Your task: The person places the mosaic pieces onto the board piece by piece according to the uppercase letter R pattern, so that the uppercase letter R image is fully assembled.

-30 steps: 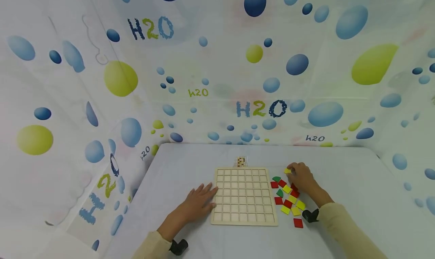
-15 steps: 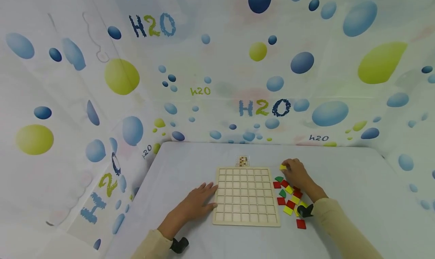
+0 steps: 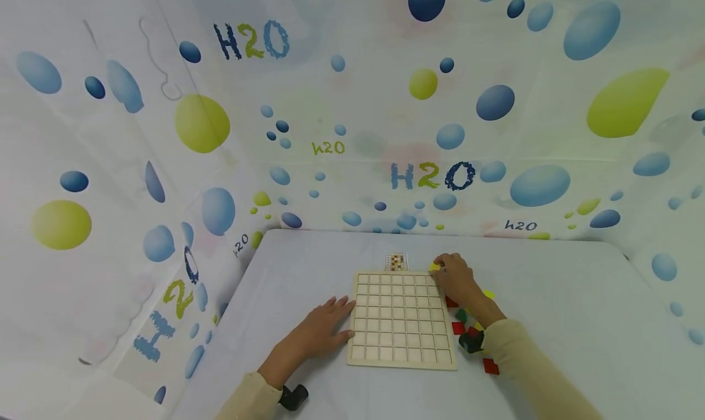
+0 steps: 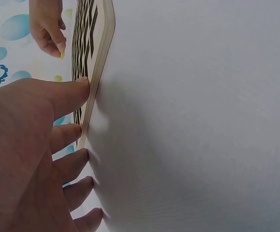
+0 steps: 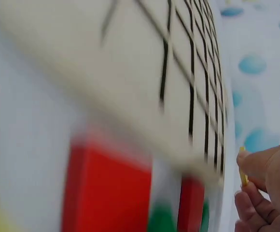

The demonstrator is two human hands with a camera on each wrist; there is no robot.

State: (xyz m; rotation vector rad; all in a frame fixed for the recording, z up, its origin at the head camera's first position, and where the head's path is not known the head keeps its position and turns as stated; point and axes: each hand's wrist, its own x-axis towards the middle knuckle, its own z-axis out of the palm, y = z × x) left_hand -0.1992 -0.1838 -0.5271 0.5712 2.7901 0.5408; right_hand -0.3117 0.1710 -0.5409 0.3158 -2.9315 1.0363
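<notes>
**Yellow tile carried from the loose pieces to the far right corner of the gridded board**

Head view, with both wrist views. The right hand [image 3: 456, 279] pinches a yellow tile [image 3: 434, 266] between thumb and fingertips, its grip only as wide as the thin piece; the right wrist view shows the tile held on edge. Over the last second this hand has travelled leftward, from above the far end of the loose pieces to the far right corner of the wooden board [image 3: 404, 319], bringing the tile with it. Whether the tile touches the board cannot be told.

The left hand [image 3: 325, 329] is spread and relaxed, grasping nothing, with thumb and fingertips at the board's left edge; neither it nor the board has noticeably shifted on the white-covered bench [image 3: 551, 297]. A small printed card [image 3: 396, 261] showing a coloured grid lies just beyond the far edge.

To the right lie the remaining pieces, now partly screened by the right forearm: a green piece [image 3: 461, 315], a red tile [image 3: 458, 328] near it, and a yellow piece [image 3: 488, 294] beyond the wrist. The change appears to mark the passage from picking up to positioning: the tile has left the loose pieces but is not yet seated in a cell.
</notes>
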